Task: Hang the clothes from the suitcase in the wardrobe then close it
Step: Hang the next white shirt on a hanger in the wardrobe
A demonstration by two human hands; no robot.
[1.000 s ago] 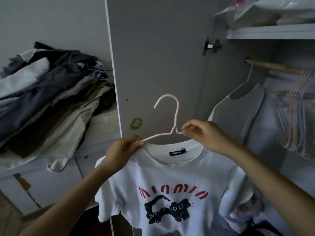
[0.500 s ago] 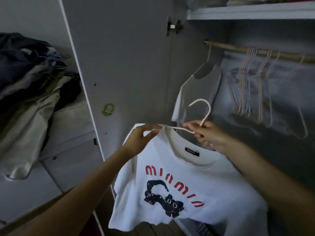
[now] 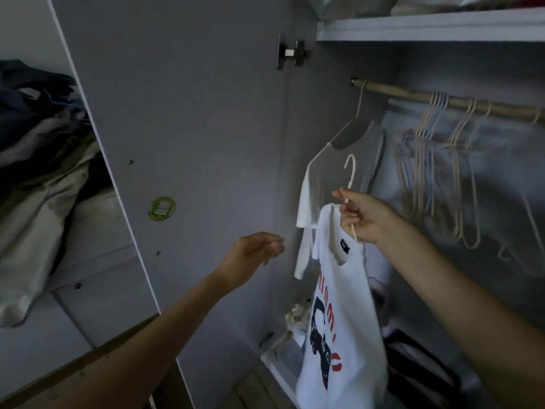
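A white T-shirt [image 3: 342, 308] with red letters and a dark cat print hangs edge-on from a pale pink hanger [image 3: 350, 172]. My right hand [image 3: 361, 215] grips that hanger just below its hook, inside the open wardrobe and well below the wooden rail [image 3: 413, 94]. My left hand [image 3: 255, 256] floats free to the left in front of the open door [image 3: 182, 143], fingers loosely curled, holding nothing. A grey T-shirt [image 3: 348, 160] hangs from the rail's left end, just behind the held shirt.
Several empty hangers [image 3: 436, 172] crowd the rail to the right. A shelf [image 3: 427, 26] sits above the rail. A heap of clothes [image 3: 44, 172] lies at the left on white drawers. Dark and white items lie on the wardrobe floor [image 3: 413, 364].
My left hand let go of the shirt's shoulder and dropped away to the left. My right hand carried the hanger right and turned it, so the shirt now hangs edge-on inside the wardrobe.
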